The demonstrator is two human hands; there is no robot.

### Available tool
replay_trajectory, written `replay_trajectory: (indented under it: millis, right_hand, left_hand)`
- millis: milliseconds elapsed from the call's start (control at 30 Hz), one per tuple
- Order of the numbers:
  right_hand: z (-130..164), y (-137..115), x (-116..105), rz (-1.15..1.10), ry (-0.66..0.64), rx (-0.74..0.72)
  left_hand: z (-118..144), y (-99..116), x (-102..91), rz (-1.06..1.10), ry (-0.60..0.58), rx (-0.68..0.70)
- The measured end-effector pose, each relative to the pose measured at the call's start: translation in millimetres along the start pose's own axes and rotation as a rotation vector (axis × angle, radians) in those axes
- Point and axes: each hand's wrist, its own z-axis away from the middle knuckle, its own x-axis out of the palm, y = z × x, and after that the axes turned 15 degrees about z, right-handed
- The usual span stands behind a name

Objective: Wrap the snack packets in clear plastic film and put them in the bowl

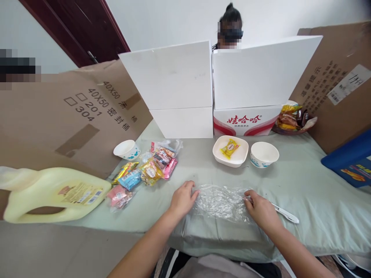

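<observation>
A crinkled sheet of clear plastic film (222, 204) lies near the front edge of the cloth-covered table. My left hand (182, 199) holds its left edge between curled fingers and thumb. At the opposite edge, my right hand (262, 211) pinches the film. A white utility knife (286, 214) rests just right of my right hand, partly covered by it. Beyond the film stands a square white dish (231, 160) with a yellow wrapped snack (230, 148) in it. Beside that dish is a white paper bowl (264, 153).
Several wrapped snacks (152, 172) lie left, near another paper bowl (127, 150) and a pale yellow jug (55, 195). White boxes (181, 77) stand at the back, cardboard (95, 116) at the sides. A snack basket (295, 130) and blue container (348, 158) are right. A person (230, 23) is behind.
</observation>
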Motion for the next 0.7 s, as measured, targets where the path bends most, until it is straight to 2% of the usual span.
replay_trajectory:
  millis: [67,100,267,467,600,700]
  right_hand:
    - [-1.0,-0.7,2.6,0.033,0.017,0.002]
    - [-1.5,-1.1,3.3,0.049,0.028,0.002]
    - [-10.9,-5.0,2.9,0.113,0.103,-0.069]
    - [-18.2,-5.7,4.2,0.143,0.135,-0.163]
    - [-17.0,-5.8,5.0,0.147,0.145,-0.175]
    - [-16.6,-6.5,4.2,0.144,0.143,-0.174]
  left_hand:
    - [-9.0,2.7,-1.8,-0.017,0.053,0.084]
    - [-14.7,4.4,-2.4,-0.015,0.039,0.108]
    - [-45.8,12.9,5.8,0.083,-0.287,0.055]
    - [-60.1,20.0,16.8,0.277,-0.496,0.099]
    - [-65.4,14.6,9.5,0.326,-0.496,0.128]
    - [-65.9,12.4,0.9,0.265,-0.401,0.127]
